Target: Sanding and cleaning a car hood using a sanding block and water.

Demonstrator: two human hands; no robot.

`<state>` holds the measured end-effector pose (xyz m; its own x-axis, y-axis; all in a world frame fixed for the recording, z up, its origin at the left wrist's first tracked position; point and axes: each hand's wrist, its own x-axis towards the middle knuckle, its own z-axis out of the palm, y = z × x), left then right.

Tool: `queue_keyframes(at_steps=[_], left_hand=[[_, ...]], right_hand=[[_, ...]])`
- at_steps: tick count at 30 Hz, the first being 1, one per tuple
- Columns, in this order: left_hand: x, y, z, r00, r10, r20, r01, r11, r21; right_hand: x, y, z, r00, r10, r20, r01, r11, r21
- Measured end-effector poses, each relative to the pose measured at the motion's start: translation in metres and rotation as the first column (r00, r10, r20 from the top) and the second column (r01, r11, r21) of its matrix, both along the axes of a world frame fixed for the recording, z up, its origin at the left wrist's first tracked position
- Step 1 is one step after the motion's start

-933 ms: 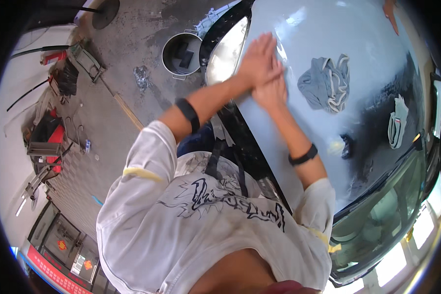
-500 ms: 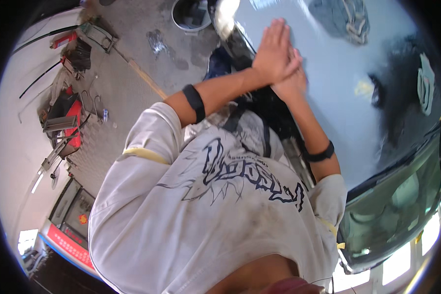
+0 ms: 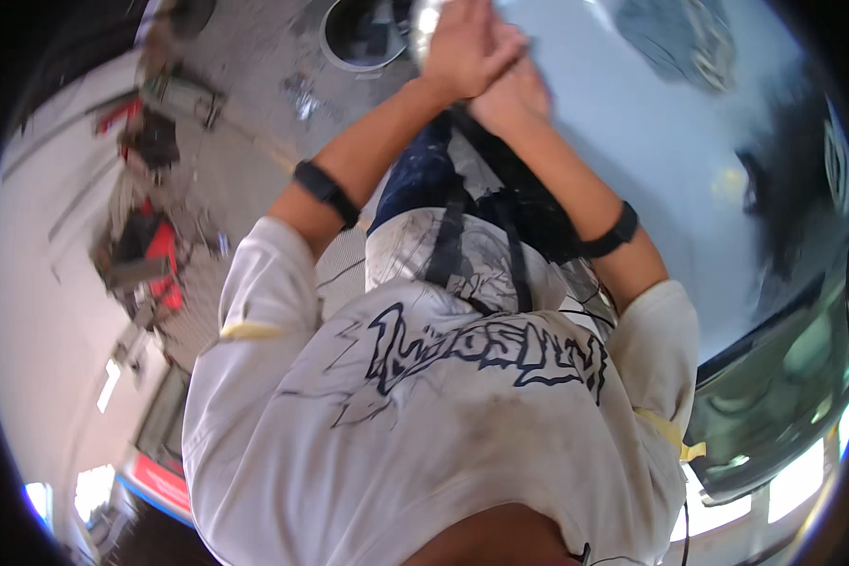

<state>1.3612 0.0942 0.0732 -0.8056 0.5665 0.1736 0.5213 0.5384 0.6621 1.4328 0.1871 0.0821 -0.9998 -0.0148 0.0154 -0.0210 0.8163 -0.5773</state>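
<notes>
My left hand (image 3: 464,52) lies across my right hand (image 3: 516,98), and the two are in contact. The fingers of the left are stretched out, reaching the top rim of the view, and nothing shows in its grasp. Most of the right hand's fingers are hidden under the left, so whether something is beneath them cannot be seen. Both hands are over the front corner of a car, by the shiny headlight area (image 3: 425,26) and the near edge of the pale blue-grey hood (image 3: 623,179). Motion blurs the hands slightly.
A grey cloth (image 3: 674,38) rests on the hood's far part. The windshield (image 3: 774,396) is to the right. A round bucket (image 3: 363,38) stands on the concrete floor (image 3: 264,47). Along the left wall are red and black items (image 3: 160,259).
Both hands, kept together, have moved left and a little farther away, from over the hood to its front corner. My view has shifted as well.
</notes>
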Motion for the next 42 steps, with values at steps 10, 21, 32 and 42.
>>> queue_keyframes(at_steps=[10, 21, 32, 42], left_hand=[[0.228, 0.128, 0.034, 0.988, -0.149, -0.025, 0.15, 0.989, 0.008], [0.316, 0.191, 0.057, 0.904, -0.394, 0.165, 0.387, 0.919, 0.073], [-0.012, 0.099, 0.007, 0.991, 0.108, -0.073, -0.109, 0.994, -0.008], [-0.113, 0.063, -0.02, 0.995, 0.086, -0.044, -0.087, 0.996, -0.017]], right_hand=[[0.253, 0.115, 0.011, 0.977, -0.211, 0.001, 0.209, 0.969, -0.134], [0.357, 0.192, 0.041, 0.97, -0.147, 0.192, 0.083, 0.947, 0.309], [-0.023, 0.105, 0.01, 0.988, 0.15, 0.032, -0.153, 0.935, 0.32], [-0.113, 0.076, 0.003, 0.98, 0.198, -0.006, -0.19, 0.945, 0.268]])
